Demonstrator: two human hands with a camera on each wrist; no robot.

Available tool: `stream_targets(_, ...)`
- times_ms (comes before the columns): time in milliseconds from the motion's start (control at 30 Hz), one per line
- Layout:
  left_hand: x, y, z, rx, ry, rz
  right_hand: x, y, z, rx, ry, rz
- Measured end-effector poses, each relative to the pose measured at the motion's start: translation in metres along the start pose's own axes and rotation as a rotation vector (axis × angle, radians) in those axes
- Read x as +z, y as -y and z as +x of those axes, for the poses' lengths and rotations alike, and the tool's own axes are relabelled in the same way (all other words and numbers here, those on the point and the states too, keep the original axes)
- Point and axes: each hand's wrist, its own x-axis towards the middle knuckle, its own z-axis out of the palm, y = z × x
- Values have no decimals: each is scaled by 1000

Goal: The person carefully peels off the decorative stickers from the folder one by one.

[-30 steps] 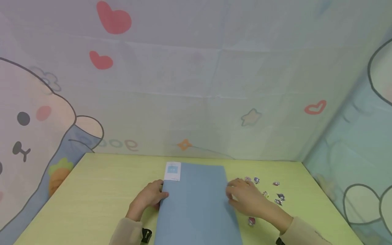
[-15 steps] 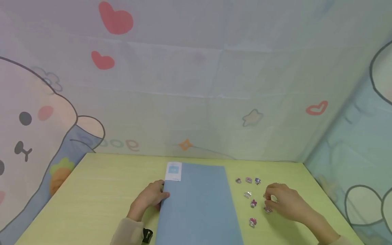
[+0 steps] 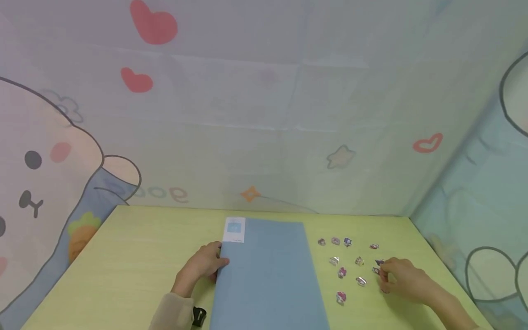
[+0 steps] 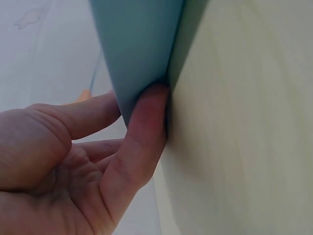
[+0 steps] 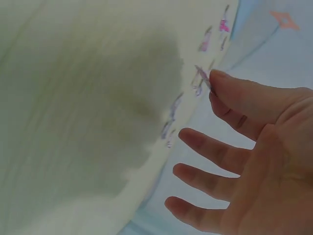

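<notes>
A blue folder [image 3: 268,275] with a white label [image 3: 233,229] at its upper left corner lies on the table in the head view. My left hand [image 3: 202,266] grips its left edge; the left wrist view shows the thumb on one face of the folder [image 4: 139,44] and a finger beneath it. To the right, my right hand [image 3: 406,277] is low over several small cartoon stickers. Between thumb and index finger it pinches one sticker [image 5: 204,78], seen edge-on in the right wrist view; the other fingers are spread.
Small stickers lie loosely scattered right of the folder, among them a pink-and-white one [image 3: 341,297] and a blue-and-white one [image 3: 348,241]. A black buckle-like piece [image 3: 199,316] is beside the left sleeve. Behind the yellow table [image 3: 136,256] hangs a printed cloth [image 3: 231,91].
My right hand has moved right, from the folder's right edge across the stickers to the far right ones, uncovering several stickers near the folder. The left hand and folder have stayed put.
</notes>
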Motion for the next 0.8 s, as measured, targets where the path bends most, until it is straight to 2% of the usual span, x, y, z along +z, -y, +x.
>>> stream_targets(233,0,0,1,0,1,6,8,-11,5,64,36,-111)
stream_targets(400,0,-2,1,-1,2,-1,7,-10,3,70,27,-131)
stream_targets(667,0,-4,-2,11,-5,-2,9,-15,7,96,-15,-153)
stream_targets(800,0,-4,-3,11,-1,-5,10,-9,10,97,-91,-155)
